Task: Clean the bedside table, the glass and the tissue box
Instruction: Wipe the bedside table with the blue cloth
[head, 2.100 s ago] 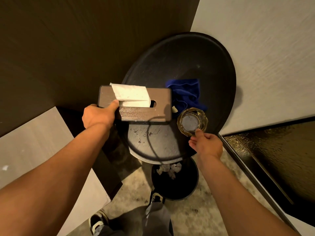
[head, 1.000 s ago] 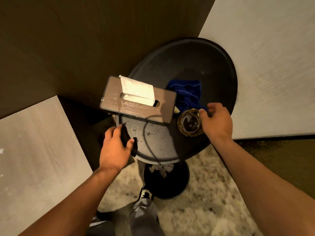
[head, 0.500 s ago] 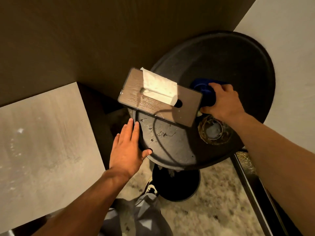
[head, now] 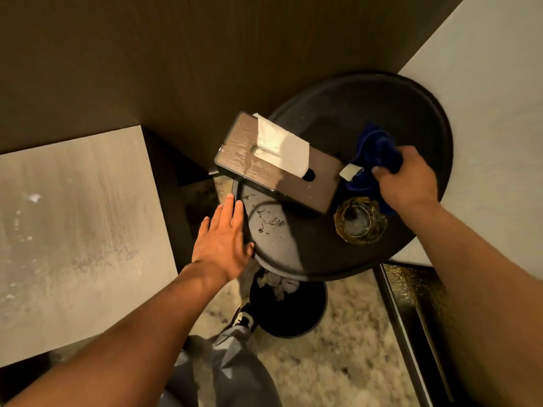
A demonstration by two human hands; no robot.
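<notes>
The round black bedside table (head: 346, 113) stands in a corner, with dark crumbs and smears on its near left part. A brown wooden tissue box (head: 282, 168) lies on its left edge, a white tissue sticking out of the slot. An amber cut glass (head: 360, 220) stands upright at the near right. My right hand (head: 407, 179) is shut on a blue cloth (head: 374, 148), lifted just above the table beside the box. My left hand (head: 221, 240) lies flat and open against the table's left rim.
A black waste bin (head: 289, 306) with crumpled tissues stands on the floor under the table's front edge. A dark wooden wall panel (head: 176, 54) rises behind the table. A pale surface (head: 73, 230) lies to the left, and my shoe shows by the bin.
My right hand left the glass, reached the blue cloth, closed on it and lifted it. My left hand let go of the tissue box and came to the table's left rim.
</notes>
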